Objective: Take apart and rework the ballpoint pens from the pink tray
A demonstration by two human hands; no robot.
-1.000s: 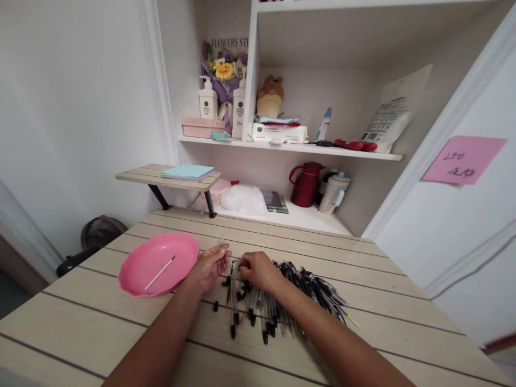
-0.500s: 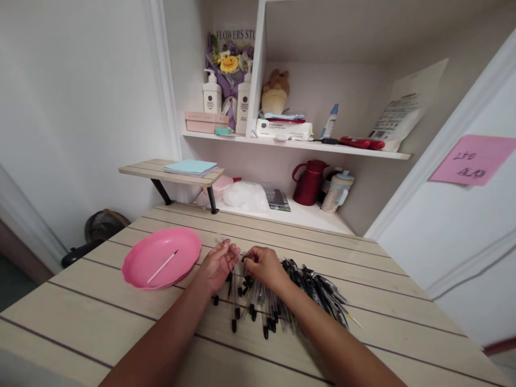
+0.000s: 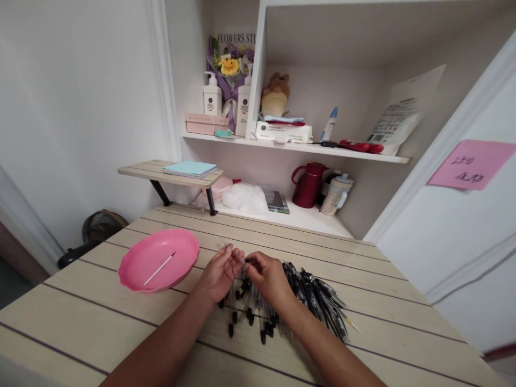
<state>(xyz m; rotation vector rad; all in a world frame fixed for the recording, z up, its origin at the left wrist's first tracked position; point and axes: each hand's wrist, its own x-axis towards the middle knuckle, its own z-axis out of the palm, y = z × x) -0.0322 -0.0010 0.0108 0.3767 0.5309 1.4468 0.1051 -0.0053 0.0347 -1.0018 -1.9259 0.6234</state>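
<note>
A heap of black-capped clear pens (image 3: 306, 298) lies on the wooden table (image 3: 80, 317) in front of me. My left hand (image 3: 220, 271) and my right hand (image 3: 268, 277) meet above the heap's left end, fingers pinched together on one clear pen (image 3: 236, 253) held between them. To the left stands a pink dish (image 3: 159, 259) with a single thin white refill (image 3: 160, 268) lying in it.
A small raised wooden shelf (image 3: 169, 173) with blue notebooks stands at the table's back left. Behind the table a white ledge holds a red jug (image 3: 308, 184) and a cup. The upper shelf carries bottles, boxes and a plush toy. A pink note (image 3: 470, 164) hangs on the right wall.
My two hands have come together over the heap; the right hand rose from the pens and now meets the left on one clear pen.
</note>
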